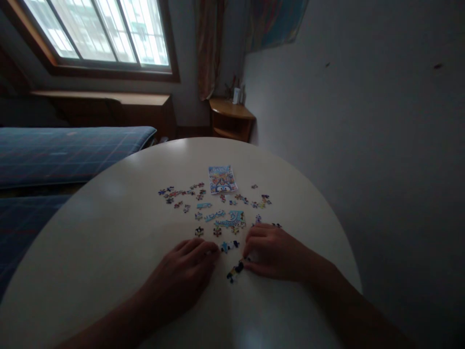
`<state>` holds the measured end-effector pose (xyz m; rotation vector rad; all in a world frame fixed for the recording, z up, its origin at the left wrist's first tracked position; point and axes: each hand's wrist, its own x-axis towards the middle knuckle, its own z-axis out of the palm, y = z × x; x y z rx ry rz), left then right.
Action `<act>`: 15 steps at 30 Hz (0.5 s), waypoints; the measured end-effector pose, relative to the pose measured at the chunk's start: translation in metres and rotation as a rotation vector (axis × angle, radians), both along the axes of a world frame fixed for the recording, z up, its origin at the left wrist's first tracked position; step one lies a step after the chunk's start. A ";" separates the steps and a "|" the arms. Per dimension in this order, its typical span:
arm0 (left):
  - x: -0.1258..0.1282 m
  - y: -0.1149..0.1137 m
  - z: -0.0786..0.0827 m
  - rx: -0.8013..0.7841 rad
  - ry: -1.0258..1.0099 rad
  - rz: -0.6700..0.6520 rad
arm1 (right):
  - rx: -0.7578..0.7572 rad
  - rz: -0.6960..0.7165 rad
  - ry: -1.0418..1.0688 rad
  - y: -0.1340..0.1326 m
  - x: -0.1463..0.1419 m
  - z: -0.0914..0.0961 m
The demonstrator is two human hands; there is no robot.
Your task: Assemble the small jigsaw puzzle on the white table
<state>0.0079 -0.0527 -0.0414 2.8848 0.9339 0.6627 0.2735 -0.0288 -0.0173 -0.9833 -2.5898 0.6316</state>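
My left hand [192, 266] rests on the table with its fingers curled together. Their tips are just left of a short row of blue and dark puzzle pieces [229, 246], and whatever they may hold is hidden. My right hand [271, 249] is closed, thumb and fingertips at the upper end of a dark and yellow strip of puzzle pieces [235, 271]. Beyond the hands lies a joined blue puzzle section [232, 219]. Single pieces lie near it, such as a black-and-white piece [199, 231] and a brown one [217, 231].
A colourful picture sheet [222, 180] lies at the far middle of the round white table [119, 232]. Several loose pieces [174, 193] spread to its left, others [262, 201] to its right. A plaid-covered bed [72, 150] stands left; a wall [356, 145] runs along the right.
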 end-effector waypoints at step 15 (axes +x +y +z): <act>0.004 0.003 -0.001 -0.007 -0.028 -0.032 | 0.112 -0.147 -0.029 -0.004 -0.019 -0.011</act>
